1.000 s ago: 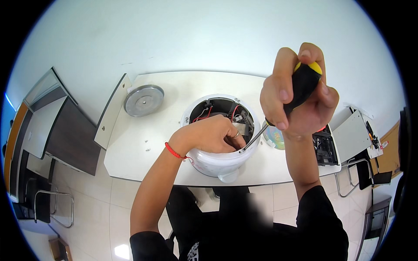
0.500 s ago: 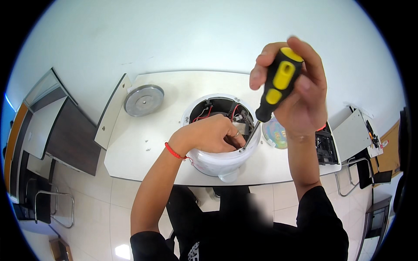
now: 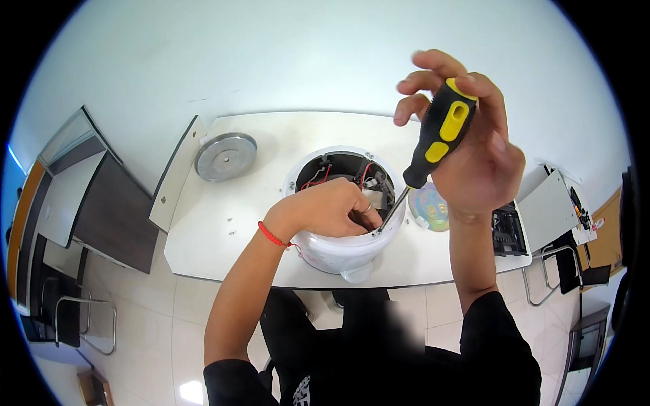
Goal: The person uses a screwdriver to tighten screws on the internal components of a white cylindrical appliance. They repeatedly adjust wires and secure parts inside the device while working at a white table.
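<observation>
A white rice cooker body stands on the table with its round top uncovered, showing wires and parts inside. My left hand reaches in over its near rim. The fingers are curled and their tips are hidden, so what they pinch cannot be made out. A yellow-and-black screwdriver slants down to a screw point on the rim's near right side, its tip touching there. My right hand holds the handle against the palm with the thumb, while several fingers stick out loosely.
On the white table, a round grey metal plate lies at the back left, with small screws nearer. Right of the cooker lie a shiny round disc and a black tool case. A wall rises behind the table.
My right hand has turned and shifted slightly right, its fingers spreading off the screwdriver handle. The handle leans further right while the tip stays on the rim. My left hand has stayed put.
</observation>
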